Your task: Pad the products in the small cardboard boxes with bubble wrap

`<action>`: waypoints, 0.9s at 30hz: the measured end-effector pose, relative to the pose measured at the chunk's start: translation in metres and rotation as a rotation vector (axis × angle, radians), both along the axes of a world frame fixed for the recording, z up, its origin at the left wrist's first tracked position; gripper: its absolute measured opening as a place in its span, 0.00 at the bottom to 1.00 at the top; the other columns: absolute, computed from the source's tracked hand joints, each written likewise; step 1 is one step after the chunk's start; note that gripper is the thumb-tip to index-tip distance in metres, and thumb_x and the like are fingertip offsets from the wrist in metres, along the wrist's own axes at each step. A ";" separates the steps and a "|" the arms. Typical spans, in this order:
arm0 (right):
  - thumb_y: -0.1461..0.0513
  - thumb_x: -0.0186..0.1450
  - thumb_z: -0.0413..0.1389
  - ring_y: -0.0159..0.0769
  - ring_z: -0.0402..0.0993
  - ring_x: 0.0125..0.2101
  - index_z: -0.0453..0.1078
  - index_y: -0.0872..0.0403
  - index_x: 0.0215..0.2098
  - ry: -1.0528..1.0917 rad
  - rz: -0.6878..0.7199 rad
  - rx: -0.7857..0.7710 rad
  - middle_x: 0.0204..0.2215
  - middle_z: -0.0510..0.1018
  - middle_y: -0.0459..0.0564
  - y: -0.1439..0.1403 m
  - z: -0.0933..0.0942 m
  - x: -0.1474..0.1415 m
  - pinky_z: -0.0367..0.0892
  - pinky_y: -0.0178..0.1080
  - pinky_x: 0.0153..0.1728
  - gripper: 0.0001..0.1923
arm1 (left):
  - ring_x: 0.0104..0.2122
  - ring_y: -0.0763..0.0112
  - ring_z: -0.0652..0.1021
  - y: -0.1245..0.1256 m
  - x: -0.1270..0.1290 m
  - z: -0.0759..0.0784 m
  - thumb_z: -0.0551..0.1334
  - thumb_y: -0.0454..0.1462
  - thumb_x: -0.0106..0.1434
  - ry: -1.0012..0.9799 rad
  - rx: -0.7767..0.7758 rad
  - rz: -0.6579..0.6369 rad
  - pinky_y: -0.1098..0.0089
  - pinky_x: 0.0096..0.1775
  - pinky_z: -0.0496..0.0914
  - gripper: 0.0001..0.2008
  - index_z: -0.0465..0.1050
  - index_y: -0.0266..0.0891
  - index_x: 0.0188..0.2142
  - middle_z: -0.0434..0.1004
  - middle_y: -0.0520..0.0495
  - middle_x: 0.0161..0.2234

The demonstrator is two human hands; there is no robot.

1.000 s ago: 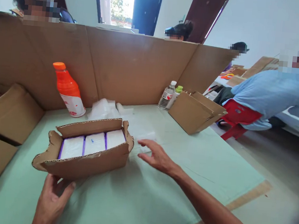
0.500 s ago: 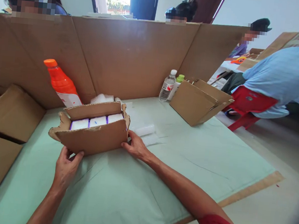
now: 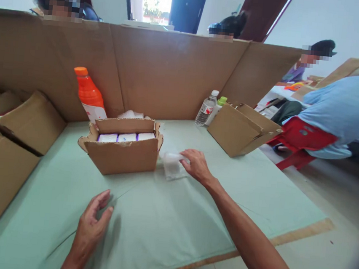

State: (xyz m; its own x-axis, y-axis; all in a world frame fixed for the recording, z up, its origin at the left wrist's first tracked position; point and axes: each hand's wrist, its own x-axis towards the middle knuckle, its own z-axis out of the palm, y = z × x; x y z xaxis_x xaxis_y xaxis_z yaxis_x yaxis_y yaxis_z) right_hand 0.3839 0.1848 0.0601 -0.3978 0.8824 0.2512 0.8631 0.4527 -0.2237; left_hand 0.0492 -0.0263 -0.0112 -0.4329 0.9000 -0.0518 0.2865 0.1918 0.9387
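Observation:
A small open cardboard box point(image 3: 123, 156) stands on the pale green tabletop point(image 3: 171, 222), with three white packs point(image 3: 127, 137) edged in purple side by side inside it. Just right of the box lies a clear plastic bag point(image 3: 173, 166). My right hand point(image 3: 197, 166) rests on the bag's right edge, fingers curled over it. My left hand point(image 3: 93, 223) hovers low over the table in front of the box, fingers loosely apart, holding nothing.
An orange bottle point(image 3: 89, 95) stands behind the box against the cardboard screen point(image 3: 173, 70). A water bottle point(image 3: 206, 109) and an empty tilted carton point(image 3: 241, 130) sit at the right. Flattened cartons point(image 3: 2, 155) lie at the left. Other people sit beyond the screen and at the right.
Both hands have let go of the box, which now stands further back. My right hand moved right onto the plastic bag. My left hand drew back toward me.

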 end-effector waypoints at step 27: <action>0.55 0.68 0.57 0.39 0.79 0.37 0.78 0.51 0.41 0.741 0.138 -0.619 0.37 0.83 0.50 -0.174 0.005 -0.001 0.73 0.42 0.43 0.11 | 0.28 0.72 0.70 -0.050 0.079 0.043 0.66 0.44 0.56 -0.481 -0.261 -0.351 0.72 0.32 0.65 0.31 0.70 0.34 0.57 0.73 0.51 0.30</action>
